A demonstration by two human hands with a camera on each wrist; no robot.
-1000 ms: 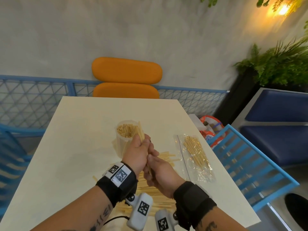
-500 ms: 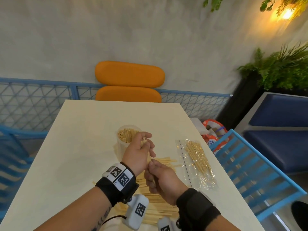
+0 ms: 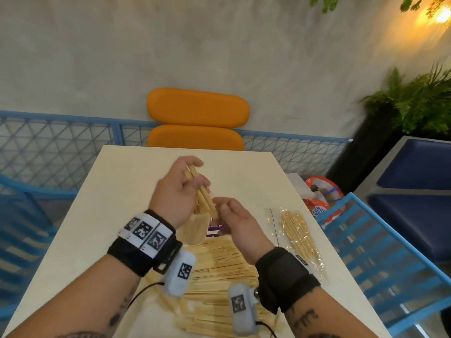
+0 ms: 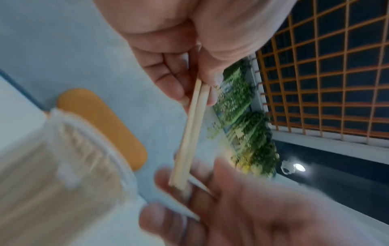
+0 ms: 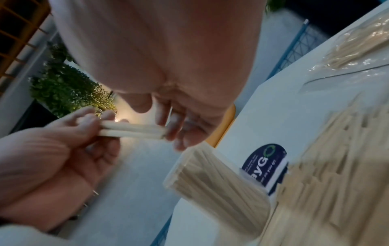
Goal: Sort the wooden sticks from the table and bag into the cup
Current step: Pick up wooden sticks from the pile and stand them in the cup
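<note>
left hand (image 3: pixel 179 189) pinching a few wooden sticks (image 3: pixel 202 193) above cup (image 3: pixel 195 228), likely squaring ends | right hand (image 3: pixel 240 224) loosely curled, fingertips at lower ends | pile (image 3: pixel 219 269) at 6, bag (image 3: pixel 299 237) at 3 on table (image 3: pixel 102 215)

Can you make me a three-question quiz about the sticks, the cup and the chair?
1. Where is the bag of sticks?
A. On the table, right of the hands
B. On the orange chair
C. Inside the cup

2. What colour is the chair behind the table?
A. Green
B. Orange
C. Pink

3. What is the left hand doing?
A. Lying flat on the table
B. Holding the bag
C. Holding a few sticks above the cup

Answers: 1 A, the bag lies by the table's right edge. 2 B, its pads are orange. 3 C, its fingers pinch the sticks.
</note>
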